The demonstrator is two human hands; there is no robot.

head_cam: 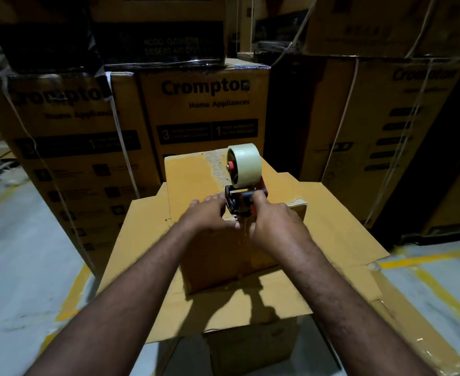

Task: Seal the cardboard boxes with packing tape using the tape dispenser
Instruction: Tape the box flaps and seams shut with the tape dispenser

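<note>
Reaching forward from the bottom edge with both bare forearms, nearly straight and converging on the near top edge of a small cardboard box (196,183). Resting the left hand (209,217) palm-down on that box's top, wrist a little raised, fingers (212,203) stretched forward and only slightly bent, tips touching the black front end of the tape dispenser (235,200); thumb tucked down at the box's near edge, gripping nothing. Clutching the dispenser's handle with the right hand (276,225), knuckles up, fingers curled tight round it from the right side, thumb pointing down toward the box's front face. Holding the dispenser low on the box top at its near edge, between the two hands, with the pale tape roll (243,165) standing upright at its far end, orange hub facing left. Down the box's front face, between the two thumbs, a glossy strip of tape (246,240), blurred and hard to trace. Under the small box, a larger box (331,221) with flaps spread open around it. Behind, stacked printed cartons (204,109) marked "Crompton Home Appliances", some bound with straps. All around, a grey floor (20,253) painted with yellow lines
</note>
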